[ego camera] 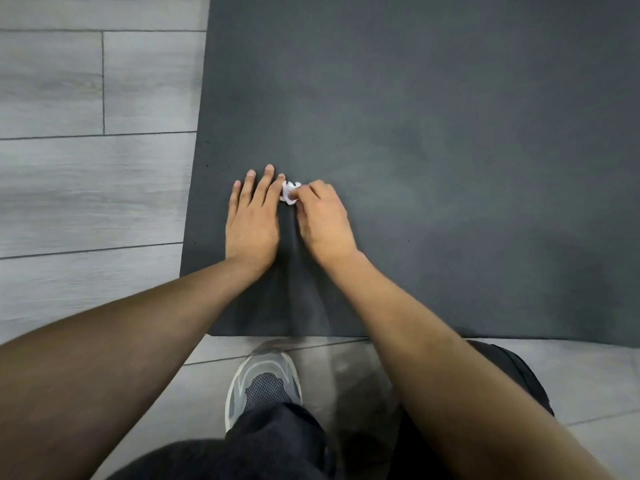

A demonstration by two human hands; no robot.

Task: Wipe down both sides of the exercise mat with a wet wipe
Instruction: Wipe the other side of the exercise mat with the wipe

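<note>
Head view: the dark grey mat (433, 133) lies flat on a plank floor (86, 188), its near edge just beyond a grey shoe (263, 379). It runs off the top and right, so its long axis cannot be told. The right hand (325, 225) pinches a crumpled white wipe (289, 192) against the mat. The left hand (251, 225) lies flat just beside, fingers straight.

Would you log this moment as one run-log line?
left hand flat on dark grey exercise mat | right hand pinching crumpled white wet wipe

Dark grey mat (415, 133) flat; white wipe (290, 192) crumpled atop.
</note>
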